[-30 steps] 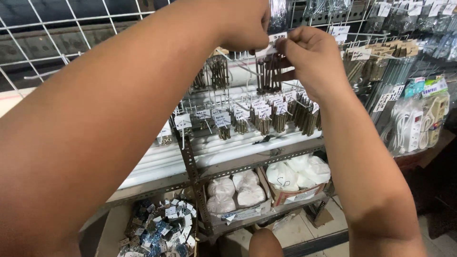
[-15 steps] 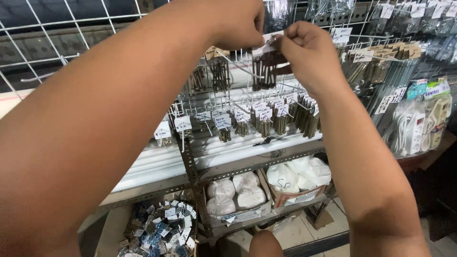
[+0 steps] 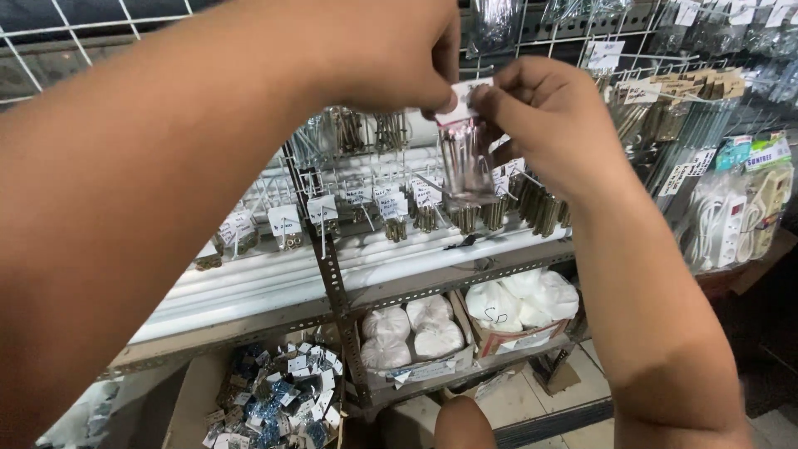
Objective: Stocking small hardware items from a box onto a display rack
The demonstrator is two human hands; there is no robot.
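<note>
Both hands, the left hand (image 3: 378, 54) and the right hand (image 3: 540, 120), pinch shut on the white card top of a small clear plastic packet of metal pins (image 3: 462, 158), held up before the wire display rack (image 3: 582, 33). Judged step: hanging it; next calls for threading the card's hole onto a hook.

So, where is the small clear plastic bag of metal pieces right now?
In the head view, the clear bag hangs upper centre, pinched at its top between the left hand and right hand, in front of the hanging packets on the wire rack.
</note>
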